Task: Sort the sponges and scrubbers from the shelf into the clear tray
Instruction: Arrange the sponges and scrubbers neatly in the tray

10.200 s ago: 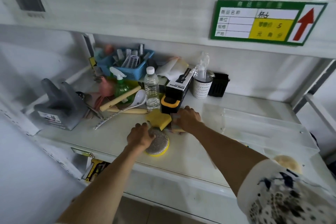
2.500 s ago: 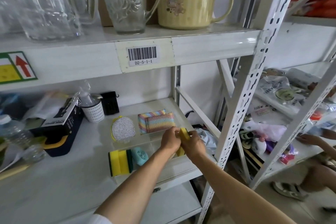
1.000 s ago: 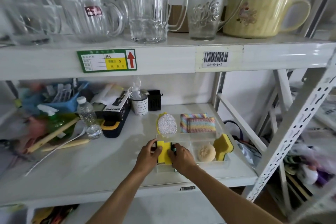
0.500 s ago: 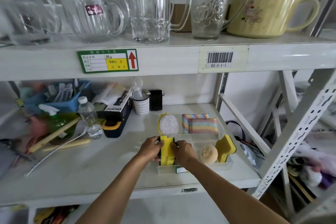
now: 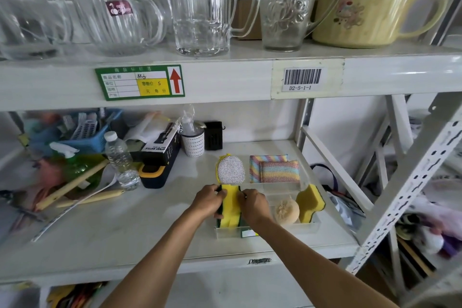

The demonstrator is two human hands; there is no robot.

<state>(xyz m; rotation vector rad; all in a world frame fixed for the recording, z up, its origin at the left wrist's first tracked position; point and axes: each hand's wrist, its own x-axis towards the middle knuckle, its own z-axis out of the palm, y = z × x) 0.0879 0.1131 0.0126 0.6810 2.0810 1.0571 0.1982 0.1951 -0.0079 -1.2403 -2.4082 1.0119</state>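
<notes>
The clear tray [image 5: 310,228] lies on the right part of the white shelf. Yellow-and-green sponges [image 5: 229,210] stand on edge in its front left compartment, pinched between my left hand [image 5: 208,201] and my right hand [image 5: 253,205]. A round silver scrubber [image 5: 230,170] fills the back left compartment. Rainbow-striped scrubber pads [image 5: 275,169] lie at the back right. At the front right sit a beige round scrubber [image 5: 287,211] and a shaped yellow sponge [image 5: 310,201].
Left of the tray stand a water bottle [image 5: 120,157], a black spray-bottle box [image 5: 160,155], a dotted white cup [image 5: 193,144], a blue basket [image 5: 75,136] and wooden utensils [image 5: 72,185]. Glass jugs [image 5: 202,5] and a yellow mug [image 5: 370,10] crowd the upper shelf.
Both hands have stayed on the yellow-and-green sponges in the front left compartment and pressed them upright together. The view has moved slightly closer.
</notes>
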